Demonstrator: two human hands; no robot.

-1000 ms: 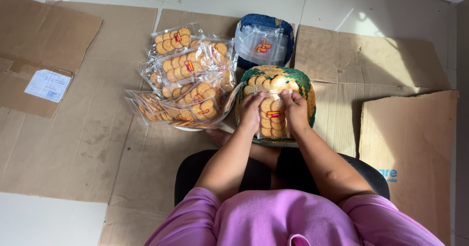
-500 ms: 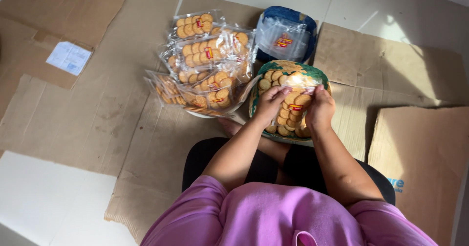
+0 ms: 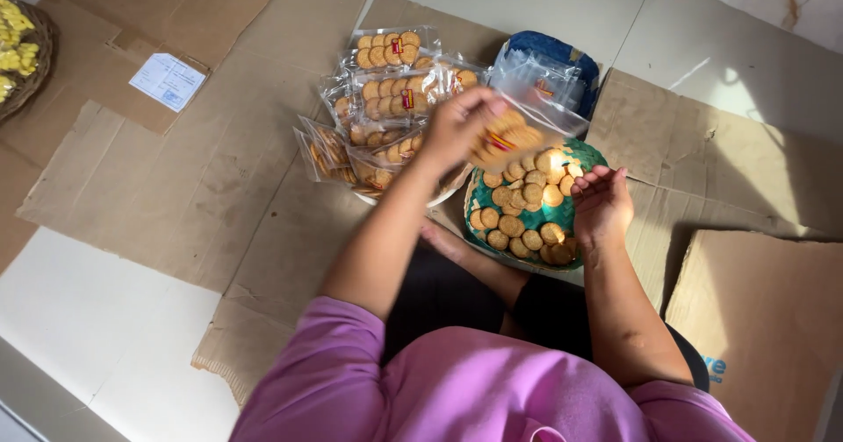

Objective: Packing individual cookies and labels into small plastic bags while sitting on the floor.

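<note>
Lifted clear of the green woven tray (image 3: pixel 481 198), a clear packet of biscuits (image 3: pixel 518 126) is now hanging from the left hand (image 3: pixel 457 126), which is pinching it. The right hand (image 3: pixel 601 203) is hovering open and empty beside the tray (loose biscuits (image 3: pixel 520 218) filling it). More packets (image 3: pixel 386 113) are lying stacked on cardboard (image 3: pixel 176 179) beyond.

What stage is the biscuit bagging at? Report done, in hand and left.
Done: a pile of filled clear packs lies on the cardboard. In hand: the left hand holds up a clear bag with biscuits in it above the green basket; the right hand is open beside it. Left: loose biscuits in the basket, roughly one layer.
</note>
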